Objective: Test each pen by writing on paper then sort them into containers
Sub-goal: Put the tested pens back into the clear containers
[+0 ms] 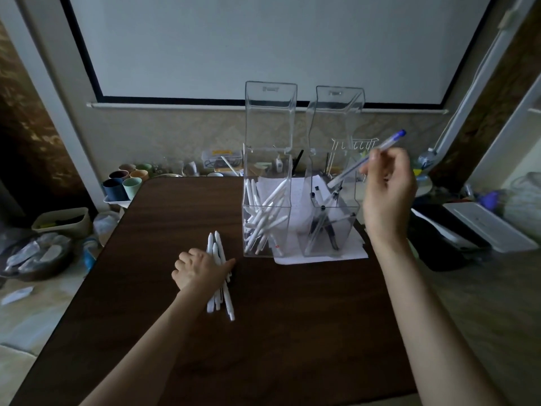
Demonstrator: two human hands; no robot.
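Observation:
Two clear plastic containers with raised lids stand on the dark wooden table [292, 332]. The left container [248, 212] holds several white pens; the right container [355, 218] holds several clear and dark pens. Under them lies a sheet of paper [319, 256]. My right hand [386, 194] pinches a clear pen with a blue cap [366, 159] above the right container, its tip at the container's opening. My left hand [199, 271] grips a bundle of white pens [219, 291] lying on the table left of the containers.
Coloured cups [126, 180] stand on a tray beyond the table's far left corner. A beige bin [63, 222] and a bowl of clutter [35, 256] sit on the left. A white box [489, 227] and dark items lie right of the table. Small clutter lines the wall.

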